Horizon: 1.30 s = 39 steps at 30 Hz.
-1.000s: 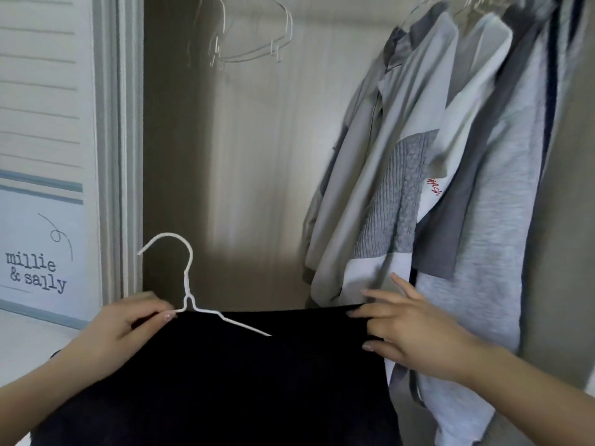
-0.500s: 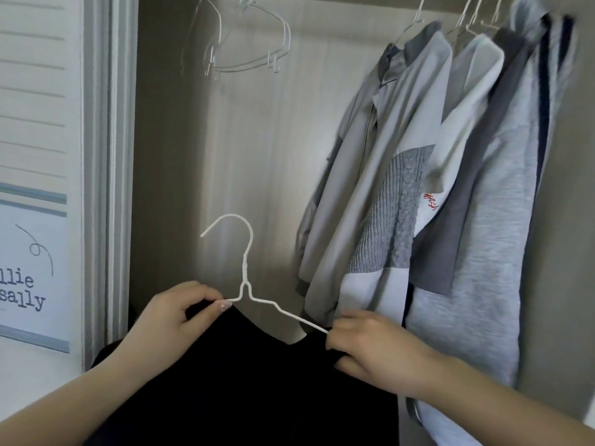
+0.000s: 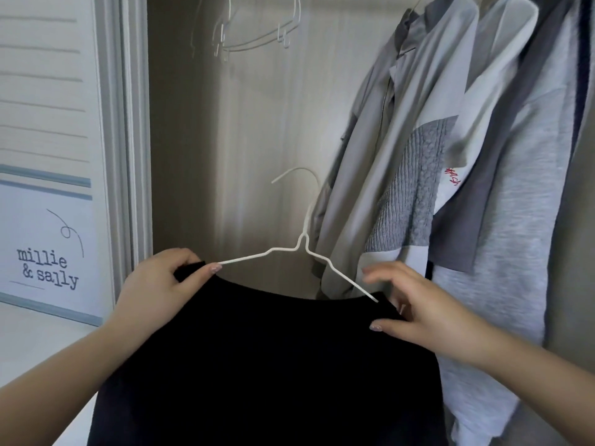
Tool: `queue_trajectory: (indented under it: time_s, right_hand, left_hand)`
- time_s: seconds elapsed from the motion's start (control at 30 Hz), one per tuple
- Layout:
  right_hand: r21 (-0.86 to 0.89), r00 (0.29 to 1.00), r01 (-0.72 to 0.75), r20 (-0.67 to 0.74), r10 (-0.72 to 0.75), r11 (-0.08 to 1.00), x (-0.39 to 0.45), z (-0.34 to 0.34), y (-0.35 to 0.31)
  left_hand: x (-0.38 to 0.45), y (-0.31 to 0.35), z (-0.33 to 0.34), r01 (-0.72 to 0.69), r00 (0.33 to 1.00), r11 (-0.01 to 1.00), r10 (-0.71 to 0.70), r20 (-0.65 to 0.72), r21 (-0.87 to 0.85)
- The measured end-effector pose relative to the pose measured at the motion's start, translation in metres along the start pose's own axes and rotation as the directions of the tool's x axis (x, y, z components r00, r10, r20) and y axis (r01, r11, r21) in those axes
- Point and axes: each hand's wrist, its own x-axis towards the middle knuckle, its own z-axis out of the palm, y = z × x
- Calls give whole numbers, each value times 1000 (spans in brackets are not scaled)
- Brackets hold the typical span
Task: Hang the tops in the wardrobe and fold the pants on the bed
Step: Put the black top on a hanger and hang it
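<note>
A black top [image 3: 264,365] is held up in front of the open wardrobe [image 3: 257,123], low and near in the head view, with a thin white wire hanger [image 3: 302,246] threaded through its neckline. The left shoulder of the fabric is pinched by the left hand [image 3: 157,288], fingers curled round the cloth right where the wire arm disappears. The right shoulder is pinched between thumb and curled lower fingers of the right hand [image 3: 418,313], while the index is held out looser above the wire. Looks like the shoulders are being seated on the hanger, so tbh both seams should be pulled evenly over the wire ends before anything is lifted, otherwise the top probably gets dumped off one side. Thin wire like that is slippery, and the knit looks soft, matte and floppy, so it can be expected to sag. The hook is turned left and sits just beside the hanging grey shirts [image 3: 418,156] on the right, which seem smooth woven stuff, with a cable-knit panel and heathered jersey mixed in. A few empty wire hangers [image 3: 257,40] are hung far up at the top, so space is there on the left.
</note>
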Motion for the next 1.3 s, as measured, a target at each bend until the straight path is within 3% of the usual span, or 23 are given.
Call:
queue_trajectory:
  time_s: [0.1, 0.17, 0.3, 0.43, 0.57, 0.7, 0.87, 1.03, 1.3]
  right_hand:
    - [379, 982, -179, 120, 143, 908, 5, 1, -6]
    - [438, 980, -195, 124, 156, 878, 12, -1, -14]
    - [571, 960, -232, 4, 280, 788, 31, -8, -28]
    - [687, 905, -326, 27, 425, 650, 49, -11, -34]
    - [849, 838, -307, 27, 545, 430, 75, -25, -42]
    - [947, 806, -165, -32, 591, 276, 106, -51, -54]
    - [931, 773, -45, -198, 603, 363, 145, -100, -57]
    - [933, 759, 103, -299, 578, 346, 193, -166, -55]
    - [907, 768, 91, -326, 551, 411, 259, -254, -27]
  left_hand:
    - [14, -6, 6, 115, 993, 993, -116, -33, -16]
    - [25, -8, 12, 171, 985, 984, -172, -2, -40]
    - [43, -4, 28, 259, 963, 959, -247, 106, -113]
    - [53, 28, 42, 334, 939, 884, -282, 197, -326]
    - [59, 92, 57, 392, 900, 712, -165, 404, -583]
    - [75, 153, 73, 373, 882, 600, 8, 471, -707]
    - [108, 211, 80, 160, 901, 552, 257, 350, -818]
    - [163, 248, 73, 21, 930, 507, 306, 203, -862]
    - [232, 299, 64, -122, 917, 503, 386, 96, -855]
